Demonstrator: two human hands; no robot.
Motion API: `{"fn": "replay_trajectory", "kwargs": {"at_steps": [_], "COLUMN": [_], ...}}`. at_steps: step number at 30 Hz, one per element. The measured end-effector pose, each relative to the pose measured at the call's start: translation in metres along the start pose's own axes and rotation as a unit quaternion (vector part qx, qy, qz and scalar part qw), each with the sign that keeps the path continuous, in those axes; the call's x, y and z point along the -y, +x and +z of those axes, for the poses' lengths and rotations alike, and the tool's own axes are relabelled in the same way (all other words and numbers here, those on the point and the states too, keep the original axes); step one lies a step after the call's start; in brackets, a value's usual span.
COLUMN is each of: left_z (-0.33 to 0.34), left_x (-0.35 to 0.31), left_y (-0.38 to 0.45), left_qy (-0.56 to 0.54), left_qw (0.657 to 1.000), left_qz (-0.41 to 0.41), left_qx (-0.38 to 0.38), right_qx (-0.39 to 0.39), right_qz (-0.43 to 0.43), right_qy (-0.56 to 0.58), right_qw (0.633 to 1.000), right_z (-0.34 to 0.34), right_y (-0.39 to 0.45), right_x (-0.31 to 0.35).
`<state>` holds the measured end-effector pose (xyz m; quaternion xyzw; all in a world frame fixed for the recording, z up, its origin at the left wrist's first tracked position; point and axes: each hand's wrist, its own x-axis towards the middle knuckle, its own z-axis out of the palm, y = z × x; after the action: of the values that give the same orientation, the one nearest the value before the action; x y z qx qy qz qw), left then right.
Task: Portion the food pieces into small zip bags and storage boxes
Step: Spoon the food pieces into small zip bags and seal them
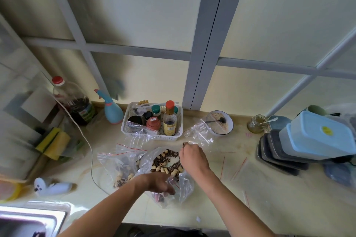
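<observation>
Head view: near the counter's front edge, a small zip bag (173,188) is held open by the left hand (158,182) so that pieces can be dropped in. Just behind, seeds are pinched in the right hand (190,157) above the seed-and-peanut pile (167,163); storage boxes (316,136) are stacked at the right edge.

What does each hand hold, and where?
The right hand pinches seeds at its fingertips. The left hand grips the near edge of the plastic bag.

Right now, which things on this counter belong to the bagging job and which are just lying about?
In the job: seeds and peanuts, filled zip bag, empty zip bags, storage boxes, both hands.
Lying about: condiment basket, spray bottle, sponges, oil bottle.
</observation>
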<state>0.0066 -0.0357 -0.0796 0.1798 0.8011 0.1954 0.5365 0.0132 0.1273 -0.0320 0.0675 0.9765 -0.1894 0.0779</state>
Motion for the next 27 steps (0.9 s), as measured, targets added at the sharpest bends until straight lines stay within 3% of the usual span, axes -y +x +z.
{"fn": "replay_trajectory", "kwargs": {"at_steps": [6,11,16,20,23,27], "left_z": [0.002,0.002,0.007,0.011,0.012,0.012], "left_x": [-0.006,-0.002,0.007,0.017,0.024,0.027], "left_y": [-0.003,-0.001,0.005,0.008,0.011,0.014], "left_qy": [0.014,0.016,0.053,0.048,0.04,0.013], "left_qw": [1.0,1.0,0.997,0.996,0.996,0.995], "left_qz": [-0.008,-0.013,-0.017,-0.02,-0.021,-0.026], "left_qx": [0.008,-0.004,-0.054,-0.069,-0.077,-0.098], "right_qx": [-0.005,-0.01,-0.025,-0.023,-0.019,-0.005], "right_qz": [0.026,0.094,0.21,0.265,0.291,0.301], "right_qy": [0.032,0.15,0.351,0.514,0.582,0.623], "right_qw": [0.999,0.984,0.912,0.815,0.759,0.722], "right_z": [0.019,0.041,0.052,0.058,0.063,0.06], "right_y": [0.001,0.003,0.001,-0.003,-0.006,-0.008], "right_x": [0.018,0.018,0.013,0.005,-0.002,-0.011]}}
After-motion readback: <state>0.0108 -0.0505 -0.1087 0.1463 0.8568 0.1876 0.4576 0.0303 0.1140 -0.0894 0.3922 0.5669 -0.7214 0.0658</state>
